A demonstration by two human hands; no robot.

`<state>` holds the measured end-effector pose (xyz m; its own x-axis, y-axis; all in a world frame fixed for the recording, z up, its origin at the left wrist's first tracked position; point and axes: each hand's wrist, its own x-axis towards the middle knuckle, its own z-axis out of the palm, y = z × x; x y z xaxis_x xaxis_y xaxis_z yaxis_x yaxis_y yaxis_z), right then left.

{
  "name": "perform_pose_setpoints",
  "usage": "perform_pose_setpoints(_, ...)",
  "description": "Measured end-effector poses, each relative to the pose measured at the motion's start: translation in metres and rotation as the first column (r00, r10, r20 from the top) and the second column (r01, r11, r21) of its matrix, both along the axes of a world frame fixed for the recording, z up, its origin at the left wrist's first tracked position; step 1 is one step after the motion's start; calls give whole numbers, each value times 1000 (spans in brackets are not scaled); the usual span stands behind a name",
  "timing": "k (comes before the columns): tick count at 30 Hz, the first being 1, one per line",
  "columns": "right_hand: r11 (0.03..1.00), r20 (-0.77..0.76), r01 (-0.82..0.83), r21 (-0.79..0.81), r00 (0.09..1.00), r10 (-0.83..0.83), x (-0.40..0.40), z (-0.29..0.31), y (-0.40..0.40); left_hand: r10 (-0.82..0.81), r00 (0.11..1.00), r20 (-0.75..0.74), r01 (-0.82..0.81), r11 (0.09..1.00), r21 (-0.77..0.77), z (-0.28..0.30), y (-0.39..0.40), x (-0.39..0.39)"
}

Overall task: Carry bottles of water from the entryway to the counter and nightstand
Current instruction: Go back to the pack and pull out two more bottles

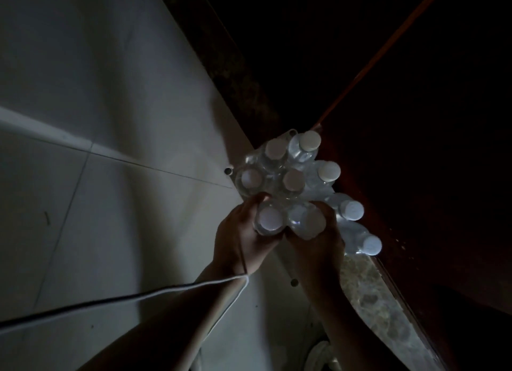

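A shrink-wrapped pack of several clear water bottles [293,179] with white caps stands on the pale tiled floor, seen from above in dim light. My left hand [241,237] grips the pack's near left edge, fingers curled around a bottle's neck. My right hand [318,246] clutches the near right side, fingers pressed into the plastic wrap between bottles. Both forearms reach in from the bottom of the view. The bottles' lower bodies are hidden under the caps and wrap.
A dark marble threshold strip [379,304] runs diagonally beside the pack, with a dark reddish wooden door or panel [415,176] to the right. Pale floor tiles [110,204] spread to the left. A white cord [138,295] crosses my left arm. A shoe tip [321,354] shows below.
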<state>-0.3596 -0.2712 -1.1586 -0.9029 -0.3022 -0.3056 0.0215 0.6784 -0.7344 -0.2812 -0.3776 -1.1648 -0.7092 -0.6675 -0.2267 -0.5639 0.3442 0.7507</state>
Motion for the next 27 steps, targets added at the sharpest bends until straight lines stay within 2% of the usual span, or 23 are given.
perform_pose_setpoints(3, 997, -32, -58, -47, 998, 56, -7, 56, -1, -3, 999, -39, 3, 1000, 1, 63, -11, 0)
perform_pose_setpoints(7, 980, 6, -122, -156, 992, 124, -27, 166, -15, 68, 997, -48, -64, 994, 87, 185, -38, -8)
perform_pose_setpoints(9, 971, 83, -142, -193, 983, 161, -42, 228, -27, 84, 988, -130, -72, 993, 96, 257, -55, -14)
perform_pose_setpoints(11, 964, 239, -180, -195, 945, 224, -61, 300, -42, 105, 973, -208, -83, 990, 114, 334, -71, -24)
perform_pose_setpoints(13, 930, 297, -198, -310, 909, 292, -76, 378, -60, 132, 946, -298, -88, 984, 157, 418, -87, -34)
perform_pose_setpoints(16, 832, 100, -276, -482, 926, 365, -88, 520, -86, 133, 881, -454, -49, 980, 192, 550, -106, -43)
perform_pose_setpoints(18, 743, -66, -311, -592, 938, 340, -91, 618, -101, 120, 828, -547, -12, 980, 197, 638, -117, -46)
perform_pose_setpoints(20, 670, -150, -353, -653, 927, 343, -93, 706, -111, 104, 781, -615, 29, 979, 202, 719, -124, -49)
perform_pose_setpoints(23, 576, -171, -361, -734, 918, 358, -91, 820, -119, 184, 688, -701, -4, 968, 251, 828, -128, -49)
perform_pose_setpoints(27, 514, -180, -355, -781, 916, 359, -78, 959, -118, 196, 614, -765, -42, 975, 217, 965, -119, -46)
